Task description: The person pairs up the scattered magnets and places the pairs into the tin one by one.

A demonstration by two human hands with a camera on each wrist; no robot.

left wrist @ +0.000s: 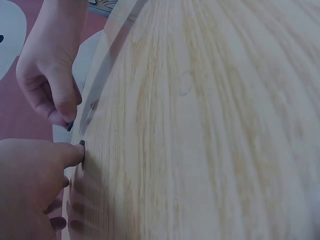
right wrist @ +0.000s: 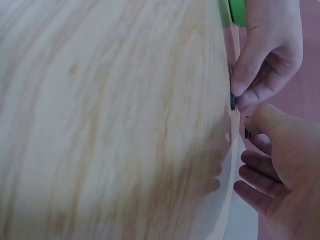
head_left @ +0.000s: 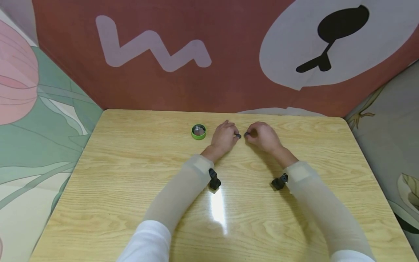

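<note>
Near the far edge of the table, my left hand (head_left: 225, 136) pinches a small dark disc (head_left: 238, 136) between thumb and finger, low at the tabletop. In the right wrist view this dark disc (right wrist: 233, 101) looks thin and edge-on. Just to the right, my right hand (head_left: 263, 135) holds another small dark piece (head_left: 246, 134) at its fingertips, its other fingers loosely bent. A narrow gap separates the two pieces. Left of my left hand stands a round green container (head_left: 198, 137) with greyish, shiny contents, too small to make out.
The wood-grain table (head_left: 131, 174) meets a red-brown patterned wall (head_left: 229, 91) at the back. Black wrist cameras (head_left: 214, 180) sit by both sleeves. Light reflects off the tabletop between the forearms. Patterned walls also flank the left and right sides.
</note>
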